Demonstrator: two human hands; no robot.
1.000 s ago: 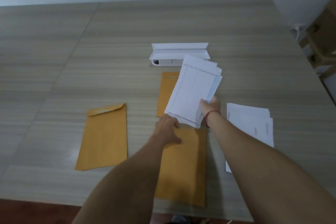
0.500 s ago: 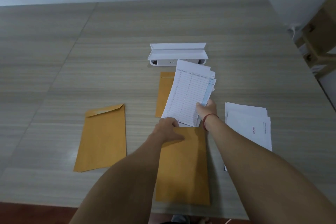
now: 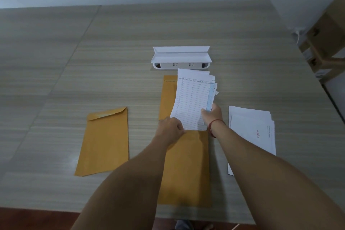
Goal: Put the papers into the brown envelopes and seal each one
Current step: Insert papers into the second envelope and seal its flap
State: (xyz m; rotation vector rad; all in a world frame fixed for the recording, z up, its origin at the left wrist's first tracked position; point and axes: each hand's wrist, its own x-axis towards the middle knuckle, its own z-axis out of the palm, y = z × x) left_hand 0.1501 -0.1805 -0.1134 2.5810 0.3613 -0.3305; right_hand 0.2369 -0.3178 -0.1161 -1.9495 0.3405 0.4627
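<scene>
The right hand (image 3: 211, 115) grasps the papers (image 3: 192, 99) near their bottom, the sheets rising toward twelve o'clock. The left hand (image 3: 170, 127) pinches the mouth of the brown envelope (image 3: 186, 170), which stretches toward six.

Layout on the tabletop (image 3: 56, 65)
The centre envelope (image 3: 186, 170) lies nearest; the paper sheaf (image 3: 193, 99) meets its far end, overlapping the rear envelope (image 3: 168, 97). The left envelope (image 3: 104, 142) lies leftward, the paper stack (image 3: 252, 132) rightward, the socket unit (image 3: 180, 58) behind.

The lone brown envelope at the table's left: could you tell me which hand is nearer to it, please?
Left. The left hand is at the mouth of the nearest envelope, to the right of the lone envelope; the right hand grips the sheets farther right.
</scene>
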